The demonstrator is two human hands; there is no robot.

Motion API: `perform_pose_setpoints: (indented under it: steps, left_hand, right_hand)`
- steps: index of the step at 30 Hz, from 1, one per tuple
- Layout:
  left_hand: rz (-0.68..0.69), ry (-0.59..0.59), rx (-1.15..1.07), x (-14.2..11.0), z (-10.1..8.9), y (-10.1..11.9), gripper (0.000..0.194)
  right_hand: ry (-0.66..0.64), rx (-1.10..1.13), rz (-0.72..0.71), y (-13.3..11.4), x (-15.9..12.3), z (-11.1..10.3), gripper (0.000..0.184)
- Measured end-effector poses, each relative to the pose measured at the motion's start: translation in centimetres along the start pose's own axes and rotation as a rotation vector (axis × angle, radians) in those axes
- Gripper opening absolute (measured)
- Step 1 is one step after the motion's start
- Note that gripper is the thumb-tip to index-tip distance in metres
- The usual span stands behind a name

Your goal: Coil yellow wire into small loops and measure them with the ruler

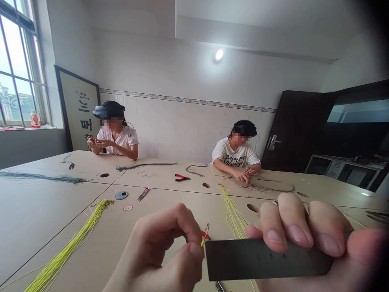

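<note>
My left hand (165, 247) is closed in a pinch, thumb against forefinger, on the end of a thin yellow line. A small gold fish hook (207, 232) stands up from that end, just beyond the fingertips. My right hand (310, 235) grips a flat steel ruler (237, 259) with faint numbers on it, fingers over its top edge. The ruler's left end is beside the hook and the left thumb; whether they touch I cannot tell. Behind the hands, a red-handled tool (220, 286) lies mostly hidden.
Bundles of yellow line lie at the left (73, 243) and centre (232, 209). Thread snips (143, 194), red-handled pliers (182, 177) and a small label (128, 208) rest on the table (170, 198). Two people sit across, one at left (117, 136), another at right (235, 152), beside dark-green strands.
</note>
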State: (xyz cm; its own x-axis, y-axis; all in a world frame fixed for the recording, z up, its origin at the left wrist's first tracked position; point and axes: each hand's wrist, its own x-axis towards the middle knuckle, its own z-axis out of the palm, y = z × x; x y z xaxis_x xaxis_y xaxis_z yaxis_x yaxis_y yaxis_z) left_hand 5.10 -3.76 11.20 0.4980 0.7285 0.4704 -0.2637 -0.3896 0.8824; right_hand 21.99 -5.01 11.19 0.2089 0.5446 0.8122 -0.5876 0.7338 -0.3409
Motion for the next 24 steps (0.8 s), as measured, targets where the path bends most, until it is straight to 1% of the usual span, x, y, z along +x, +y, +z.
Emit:
perform_pose_setpoints:
  steps: [5,10,14,24]
  left_hand:
    - [0.009,-0.009,0.007,0.05,-0.16,-0.08,0.014]
    - [0.007,0.001,0.004,-0.04,-0.24,-0.01,0.013]
    - [0.016,-0.003,-0.001,-0.2,-0.18,0.13,0.013]
    - [-0.006,-0.009,0.003,0.22,-0.12,-0.01,0.013]
  right_hand:
    - [0.036,-0.03,-0.076,0.35,-0.14,-0.15,0.03]
    - [0.008,-0.02,-0.037,0.21,0.11,-0.01,0.03]
    - [0.053,-0.001,-0.049,0.09,0.13,0.14,0.031]
    - [0.072,-0.055,-0.063,0.33,-0.19,-0.05,0.032]
